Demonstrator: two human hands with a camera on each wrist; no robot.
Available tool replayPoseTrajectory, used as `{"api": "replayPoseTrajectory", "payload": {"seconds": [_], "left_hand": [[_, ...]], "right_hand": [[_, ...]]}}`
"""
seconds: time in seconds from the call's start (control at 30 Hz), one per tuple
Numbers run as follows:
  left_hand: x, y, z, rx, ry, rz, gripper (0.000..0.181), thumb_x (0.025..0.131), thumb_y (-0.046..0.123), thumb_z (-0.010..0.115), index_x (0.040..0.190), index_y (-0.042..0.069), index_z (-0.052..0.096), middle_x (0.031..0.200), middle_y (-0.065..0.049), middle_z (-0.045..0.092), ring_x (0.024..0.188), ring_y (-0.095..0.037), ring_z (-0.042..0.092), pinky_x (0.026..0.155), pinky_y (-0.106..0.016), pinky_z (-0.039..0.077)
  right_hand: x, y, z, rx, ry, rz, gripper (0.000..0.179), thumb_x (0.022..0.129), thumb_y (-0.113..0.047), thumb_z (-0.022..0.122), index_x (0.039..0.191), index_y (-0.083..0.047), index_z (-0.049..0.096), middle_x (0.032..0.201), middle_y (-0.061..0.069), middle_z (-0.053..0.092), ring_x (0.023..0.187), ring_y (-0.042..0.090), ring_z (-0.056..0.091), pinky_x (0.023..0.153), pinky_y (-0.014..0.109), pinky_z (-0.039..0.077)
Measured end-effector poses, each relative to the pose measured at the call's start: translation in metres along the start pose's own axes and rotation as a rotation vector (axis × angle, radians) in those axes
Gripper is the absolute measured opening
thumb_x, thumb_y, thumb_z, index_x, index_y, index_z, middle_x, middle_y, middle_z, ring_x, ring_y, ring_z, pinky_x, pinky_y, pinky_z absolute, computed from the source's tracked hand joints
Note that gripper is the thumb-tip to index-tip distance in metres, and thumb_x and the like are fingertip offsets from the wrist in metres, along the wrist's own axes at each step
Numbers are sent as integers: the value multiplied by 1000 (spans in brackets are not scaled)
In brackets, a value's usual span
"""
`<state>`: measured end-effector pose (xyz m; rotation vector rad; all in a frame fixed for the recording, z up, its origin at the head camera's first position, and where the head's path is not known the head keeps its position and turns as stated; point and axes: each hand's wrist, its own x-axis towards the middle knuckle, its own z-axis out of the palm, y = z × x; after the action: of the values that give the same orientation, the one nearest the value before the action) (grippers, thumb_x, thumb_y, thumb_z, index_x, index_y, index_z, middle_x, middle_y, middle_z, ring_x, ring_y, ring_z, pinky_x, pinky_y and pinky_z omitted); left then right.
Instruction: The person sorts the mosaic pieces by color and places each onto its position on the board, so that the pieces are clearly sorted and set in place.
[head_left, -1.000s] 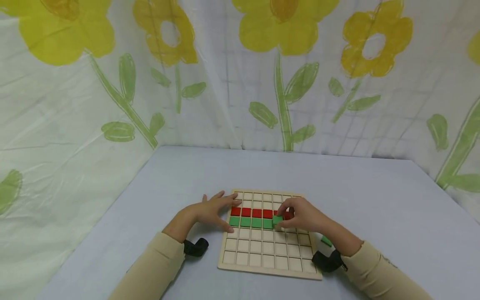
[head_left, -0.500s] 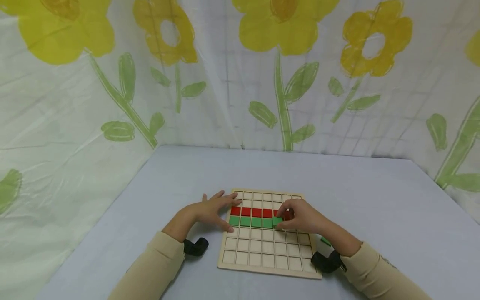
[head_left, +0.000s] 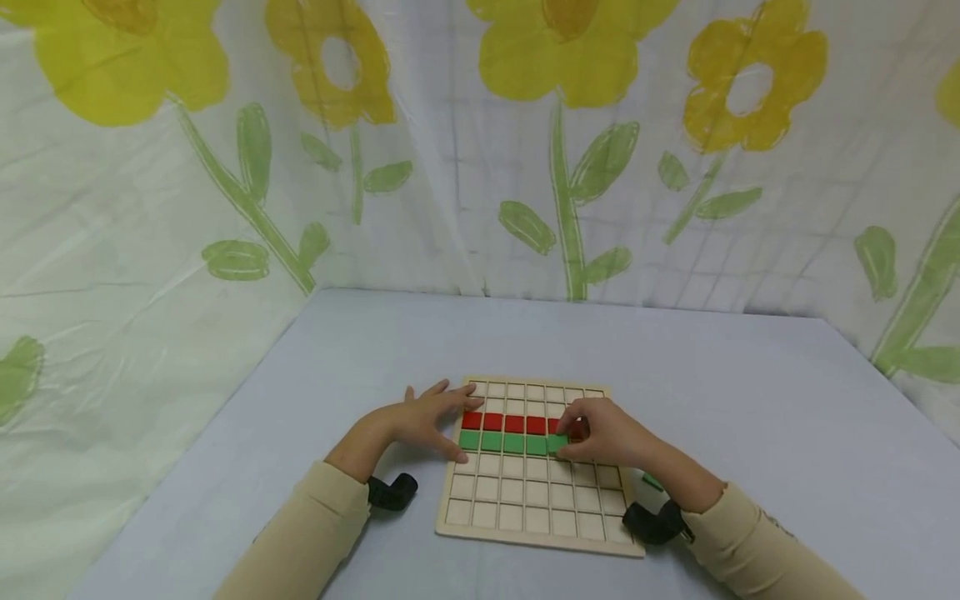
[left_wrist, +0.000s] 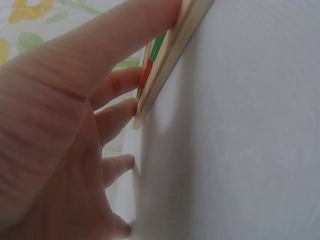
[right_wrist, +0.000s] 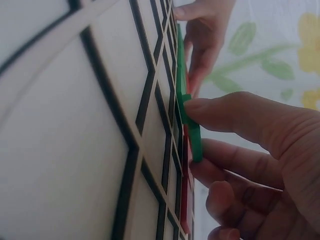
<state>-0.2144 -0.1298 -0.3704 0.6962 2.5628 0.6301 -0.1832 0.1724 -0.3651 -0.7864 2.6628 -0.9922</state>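
A wooden grid board [head_left: 536, 522] lies on the table, its square cells divided by thin strips. A row of red tiles [head_left: 513, 424] crosses it, with green tiles [head_left: 492, 442] in the row just below. My right hand [head_left: 609, 431] pinches a green tile [right_wrist: 195, 142] between thumb and fingers at the right end of the green row. In the right wrist view this tile stands tilted off the board. My left hand [head_left: 422, 423] rests along the board's left edge, fingers spread, with the thumb [left_wrist: 135, 25] on the frame. Part of the red row is hidden behind my right hand.
Another green tile [head_left: 652, 481] lies on the table right of the board, partly covered by my right wrist. Black wrist cameras [head_left: 393, 493] sit under both wrists. A curtain with painted flowers [head_left: 566, 192] hangs behind the table [head_left: 712, 375].
The pinched green tile and my right fingers have shifted very slightly to the right, and the tile now lines up more closely with the green row. My left hand has stayed still.
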Motion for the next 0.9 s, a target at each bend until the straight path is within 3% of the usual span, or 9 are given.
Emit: {"api": "replayPoseTrajectory", "payload": {"seconds": [0.33,0.6,0.9], "left_hand": [[-1,0,1,0,0,-10,79,69,43,79,139,29,43,156,7,18,146,-30,-1,107,-67,-9],[1,3,0,4,3,-9,79,69,43,79,139,29,43,156,7,19,146,-30,0,108,-66,-9],[0,2,0,5,-2,-9,80,70,43,79,139,28,43,156,7,18,146,-30,-1,107,-66,-9]], "right_hand": [[0,-1,1,-24,14,-11,18,75,-18,77,88,-8,68,86,0,62,69,10,49,60,20,45],[-8,0,-13,-79,84,-29,15,78,-20,75,87,-10,68,81,-3,61,63,8,46,53,20,42],[-29,4,-34,-110,127,47,22,77,-23,75,92,-8,68,84,-2,62,65,7,47,52,21,42]]}}
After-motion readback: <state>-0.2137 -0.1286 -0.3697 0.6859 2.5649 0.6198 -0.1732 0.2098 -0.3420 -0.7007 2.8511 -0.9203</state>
